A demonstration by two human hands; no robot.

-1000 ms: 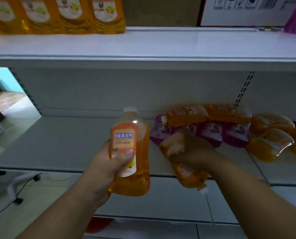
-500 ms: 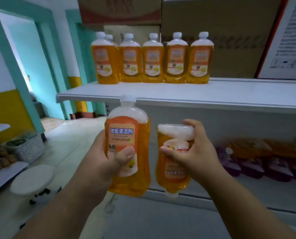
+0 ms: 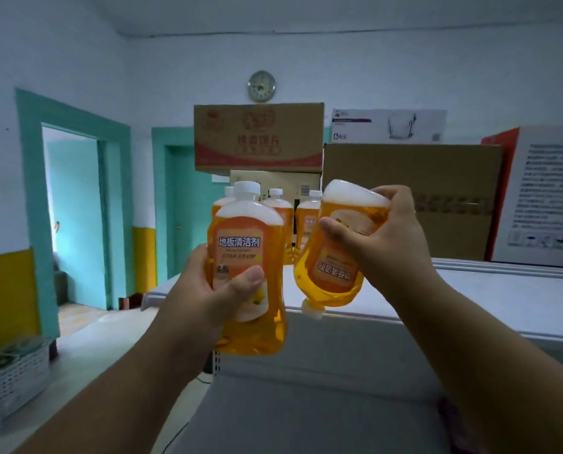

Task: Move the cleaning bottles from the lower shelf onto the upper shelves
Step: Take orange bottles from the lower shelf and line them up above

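My left hand [image 3: 204, 296] grips an upright orange cleaning bottle [image 3: 245, 244] with a white cap, thumb across its label. My right hand [image 3: 388, 237] holds a second orange bottle [image 3: 332, 257] upside down and tilted, its white cap pointing down just above the front edge of the white top shelf [image 3: 489, 290]. Behind both held bottles, a row of orange bottles [image 3: 281, 208] stands upright on that shelf, largely hidden by them. The lower shelf with its bottles is out of view.
Cardboard boxes [image 3: 411, 191] and a white-and-red box [image 3: 548, 198] fill the back of the top shelf. A stacked red-printed carton [image 3: 258, 139] sits above the bottle row. A teal doorway [image 3: 73, 217] and a white basket [image 3: 14, 375] lie at the left.
Both hands have lifted their bottles from the lower shelf level up to the top shelf. My view rose with them, so the lower shelf has dropped out of sight.
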